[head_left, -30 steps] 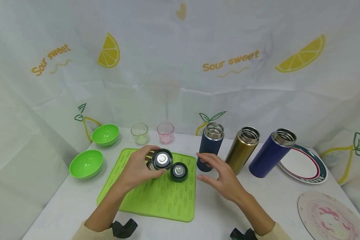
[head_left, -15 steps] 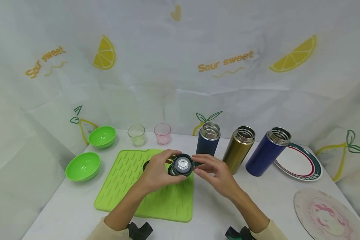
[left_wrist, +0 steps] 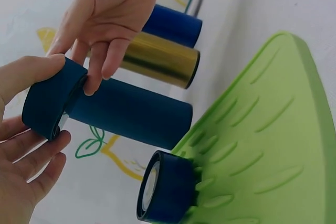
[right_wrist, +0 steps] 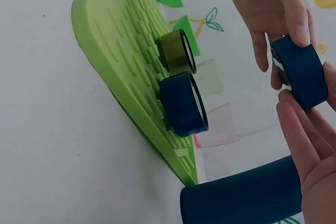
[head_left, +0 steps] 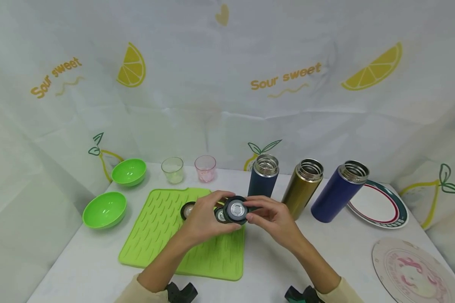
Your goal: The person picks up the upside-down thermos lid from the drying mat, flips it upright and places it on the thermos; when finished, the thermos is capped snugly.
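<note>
Near the middle of the head view, both hands meet over the right edge of the green mat (head_left: 163,235). The left hand (head_left: 206,216) and the right hand (head_left: 273,219) pinch one dark blue lid (head_left: 236,210) between curled fingertips, its shiny inner face turned up toward the camera. Just below it, two more lids sit on the mat: a blue lid (head_left: 219,215) and a gold lid (head_left: 188,210). Right of centre stand three open flasks: dark blue flask (head_left: 263,182), gold flask (head_left: 301,185), cobalt flask (head_left: 337,192).
</note>
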`<action>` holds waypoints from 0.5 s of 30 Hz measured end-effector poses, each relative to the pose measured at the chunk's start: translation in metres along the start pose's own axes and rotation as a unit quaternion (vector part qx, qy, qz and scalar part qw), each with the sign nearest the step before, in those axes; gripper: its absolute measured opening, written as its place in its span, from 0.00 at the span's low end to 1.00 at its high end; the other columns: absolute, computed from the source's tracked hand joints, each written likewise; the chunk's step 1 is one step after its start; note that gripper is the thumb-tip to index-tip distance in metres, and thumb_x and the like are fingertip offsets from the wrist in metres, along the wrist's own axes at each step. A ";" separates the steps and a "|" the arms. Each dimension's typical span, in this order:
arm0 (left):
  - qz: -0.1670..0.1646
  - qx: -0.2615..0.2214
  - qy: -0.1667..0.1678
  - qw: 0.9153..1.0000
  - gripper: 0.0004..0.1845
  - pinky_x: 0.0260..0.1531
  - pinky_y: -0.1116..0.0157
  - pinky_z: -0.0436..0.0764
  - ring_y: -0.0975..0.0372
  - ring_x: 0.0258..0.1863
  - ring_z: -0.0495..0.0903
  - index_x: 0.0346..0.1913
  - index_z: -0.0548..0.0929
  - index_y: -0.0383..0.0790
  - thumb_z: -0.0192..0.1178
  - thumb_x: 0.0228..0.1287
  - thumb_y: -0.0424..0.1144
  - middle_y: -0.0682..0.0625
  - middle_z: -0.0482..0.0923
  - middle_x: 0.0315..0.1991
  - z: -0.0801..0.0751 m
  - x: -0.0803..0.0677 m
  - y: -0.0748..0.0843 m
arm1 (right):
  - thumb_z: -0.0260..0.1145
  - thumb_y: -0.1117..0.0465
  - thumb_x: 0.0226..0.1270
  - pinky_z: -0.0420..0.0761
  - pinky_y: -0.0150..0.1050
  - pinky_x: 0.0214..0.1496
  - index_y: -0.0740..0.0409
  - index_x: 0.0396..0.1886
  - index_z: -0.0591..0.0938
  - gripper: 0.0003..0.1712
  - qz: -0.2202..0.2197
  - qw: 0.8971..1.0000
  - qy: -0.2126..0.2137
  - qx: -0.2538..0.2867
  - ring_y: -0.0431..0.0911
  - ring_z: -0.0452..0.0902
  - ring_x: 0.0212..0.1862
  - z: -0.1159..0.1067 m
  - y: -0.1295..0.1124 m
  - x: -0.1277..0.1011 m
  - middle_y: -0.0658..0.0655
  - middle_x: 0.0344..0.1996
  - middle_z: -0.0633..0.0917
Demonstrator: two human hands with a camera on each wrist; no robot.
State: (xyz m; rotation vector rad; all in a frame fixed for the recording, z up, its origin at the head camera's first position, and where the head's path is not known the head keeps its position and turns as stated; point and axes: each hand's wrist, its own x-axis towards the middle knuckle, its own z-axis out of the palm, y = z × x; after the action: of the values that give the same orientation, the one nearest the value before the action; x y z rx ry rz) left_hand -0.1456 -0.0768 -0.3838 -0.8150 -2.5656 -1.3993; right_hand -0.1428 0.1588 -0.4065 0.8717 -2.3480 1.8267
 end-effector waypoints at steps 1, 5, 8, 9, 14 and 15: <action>-0.004 -0.002 -0.001 1.000 0.37 0.50 0.58 0.88 0.56 0.50 0.86 0.62 0.80 0.41 0.82 0.47 0.43 0.47 0.86 0.56 0.000 0.000 0.000 | 0.68 0.71 0.68 0.90 0.37 0.46 0.68 0.56 0.83 0.17 0.002 1.000 -0.001 0.006 0.36 0.88 0.47 0.000 0.000 0.000 0.69 0.60 0.81; -0.014 -0.014 -0.006 1.000 0.38 0.53 0.56 0.87 0.57 0.52 0.86 0.63 0.80 0.42 0.82 0.46 0.44 0.48 0.85 0.58 0.000 -0.001 0.000 | 0.67 0.72 0.68 0.90 0.39 0.43 0.70 0.55 0.83 0.17 -0.002 1.000 0.001 0.019 0.36 0.88 0.45 -0.001 0.001 0.000 0.70 0.60 0.80; -0.021 -0.031 -0.011 0.999 0.37 0.55 0.54 0.86 0.57 0.53 0.85 0.63 0.80 0.43 0.82 0.48 0.45 0.49 0.85 0.58 -0.001 -0.001 -0.001 | 0.67 0.73 0.67 0.90 0.38 0.43 0.71 0.55 0.83 0.17 -0.012 1.000 0.006 0.019 0.37 0.88 0.45 -0.002 0.002 -0.001 0.71 0.59 0.80; -0.023 -0.039 -0.012 0.999 0.36 0.55 0.53 0.86 0.57 0.53 0.85 0.63 0.80 0.43 0.80 0.50 0.45 0.49 0.85 0.58 -0.002 -0.001 -0.001 | 0.67 0.73 0.67 0.90 0.38 0.43 0.71 0.55 0.83 0.17 -0.015 1.000 0.007 0.018 0.37 0.88 0.46 -0.002 0.002 -0.001 0.71 0.59 0.80; -0.046 -0.075 -0.017 0.996 0.25 0.52 0.58 0.87 0.60 0.47 0.86 0.63 0.81 0.45 0.71 0.64 0.42 0.50 0.85 0.57 -0.003 -0.001 -0.004 | 0.69 0.74 0.65 0.90 0.35 0.46 0.71 0.53 0.84 0.16 -0.029 0.999 0.020 0.004 0.36 0.88 0.48 -0.003 0.004 -0.001 0.71 0.58 0.81; -0.051 -0.078 -0.017 0.996 0.23 0.50 0.60 0.88 0.61 0.46 0.86 0.63 0.82 0.46 0.70 0.66 0.42 0.50 0.85 0.56 -0.004 -0.001 -0.004 | 0.69 0.74 0.65 0.89 0.34 0.47 0.70 0.53 0.85 0.16 -0.030 0.999 0.023 0.001 0.36 0.88 0.48 -0.003 0.004 -0.001 0.70 0.58 0.81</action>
State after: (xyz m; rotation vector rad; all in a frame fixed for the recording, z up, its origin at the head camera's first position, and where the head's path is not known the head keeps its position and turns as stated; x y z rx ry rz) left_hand -0.1476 -0.0819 -0.3853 -0.7442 -2.5836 -1.6465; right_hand -0.1448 0.1628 -0.4095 0.8808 -2.2691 1.8063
